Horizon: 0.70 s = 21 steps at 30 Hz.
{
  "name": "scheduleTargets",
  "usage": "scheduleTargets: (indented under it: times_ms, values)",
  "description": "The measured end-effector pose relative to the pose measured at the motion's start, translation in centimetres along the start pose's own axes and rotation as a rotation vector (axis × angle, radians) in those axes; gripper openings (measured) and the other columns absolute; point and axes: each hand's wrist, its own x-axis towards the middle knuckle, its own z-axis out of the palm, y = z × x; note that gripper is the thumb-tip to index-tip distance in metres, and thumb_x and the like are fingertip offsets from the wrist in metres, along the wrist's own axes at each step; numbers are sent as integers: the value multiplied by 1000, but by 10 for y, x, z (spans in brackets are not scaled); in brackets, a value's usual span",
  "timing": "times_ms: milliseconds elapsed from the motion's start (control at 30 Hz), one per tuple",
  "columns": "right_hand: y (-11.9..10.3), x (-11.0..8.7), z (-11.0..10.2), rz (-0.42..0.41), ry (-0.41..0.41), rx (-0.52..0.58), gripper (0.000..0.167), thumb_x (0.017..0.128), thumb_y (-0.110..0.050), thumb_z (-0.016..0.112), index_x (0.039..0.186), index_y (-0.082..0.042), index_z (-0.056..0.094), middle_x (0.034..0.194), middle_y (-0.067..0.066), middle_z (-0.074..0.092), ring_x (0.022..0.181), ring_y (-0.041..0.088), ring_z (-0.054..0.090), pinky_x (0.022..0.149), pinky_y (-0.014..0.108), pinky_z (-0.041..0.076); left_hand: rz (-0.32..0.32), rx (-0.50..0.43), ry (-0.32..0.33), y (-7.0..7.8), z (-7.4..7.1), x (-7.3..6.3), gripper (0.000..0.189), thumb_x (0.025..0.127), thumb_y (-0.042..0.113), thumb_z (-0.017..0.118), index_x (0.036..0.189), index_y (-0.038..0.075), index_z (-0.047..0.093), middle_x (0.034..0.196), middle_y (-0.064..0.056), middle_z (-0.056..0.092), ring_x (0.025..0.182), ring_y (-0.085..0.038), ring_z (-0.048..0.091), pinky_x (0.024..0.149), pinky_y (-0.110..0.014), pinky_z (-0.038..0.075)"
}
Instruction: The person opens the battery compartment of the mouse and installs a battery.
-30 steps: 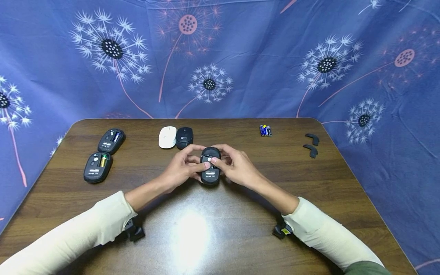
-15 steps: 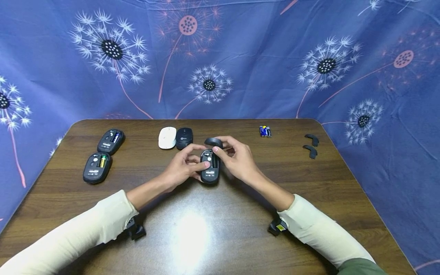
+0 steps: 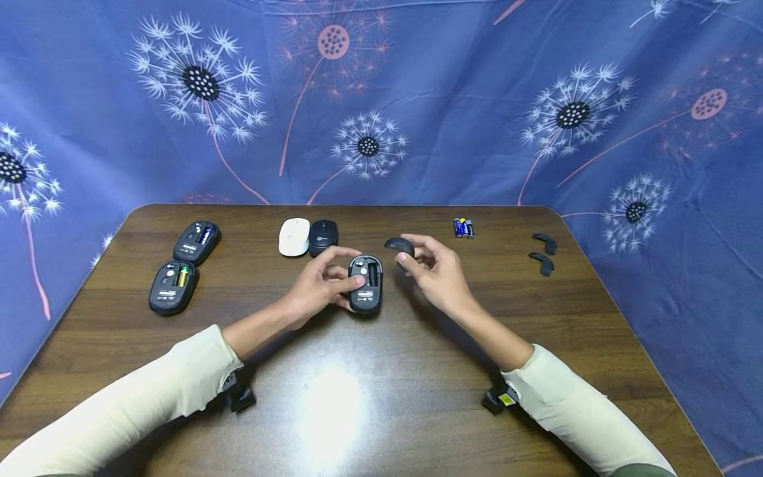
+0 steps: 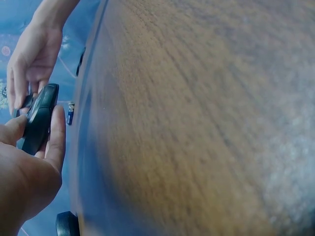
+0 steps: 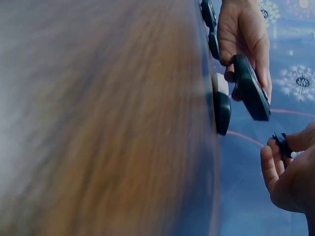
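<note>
My left hand (image 3: 322,283) grips a black computer mouse (image 3: 365,298) by its side, underside facing up, thumb on the base. Its battery slot shows as a dark, uncovered recess. To the right, my right hand (image 3: 438,273) pinches a curved black battery cover (image 3: 399,246) between thumb and fingers, apart from the mouse. In the right wrist view the cover (image 5: 282,144) sits at the fingertips, with the mouse (image 5: 250,88) in the other hand above it. The left wrist view shows the mouse (image 4: 40,118) edge-on, held off the table.
Two upturned black mice (image 3: 173,288) with batteries in their slots lie at the left. A white mouse (image 3: 295,237) and a black mouse (image 3: 324,234) stand side by side at the back. Several batteries (image 3: 463,228) and two black covers (image 3: 542,264) lie toward the right.
The cover has come off the mouse in my right hand and moved up and right, leaving the battery slot exposed. My left hand keeps the mouse nearly where it was.
</note>
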Motion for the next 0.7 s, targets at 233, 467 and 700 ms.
scheduleTargets:
  times_ms: [233, 467, 700]
  values:
    - [12, -3, -21, 53, -39, -31, 42, 106, -9, 78, 147, -3, 70, 107, 23, 85, 82, 24, 78, 71, 22, 63, -6, -16, 0, 0, -1, 2, 58, 107, 0, 74, 160, 6, 52, 99, -7, 80, 80, -19, 79, 69, -33, 70]
    - [22, -9, -47, 120, -92, -132, 41, 108, -13, 77, 148, -4, 71, 112, 23, 85, 84, 29, 80, 72, 29, 67, -9, -25, -9, 2, -2, 3, 58, 107, 2, 74, 160, 8, 52, 99, -7, 79, 81, -19, 78, 70, -32, 70]
    - [32, -17, -77, 188, -91, -158, 45, 110, -21, 77, 152, -7, 69, 115, 23, 84, 86, 24, 82, 77, 32, 69, -15, -21, -15, 1, -3, 4, 57, 108, 3, 74, 160, 10, 53, 99, -7, 78, 82, -19, 78, 70, -32, 70]
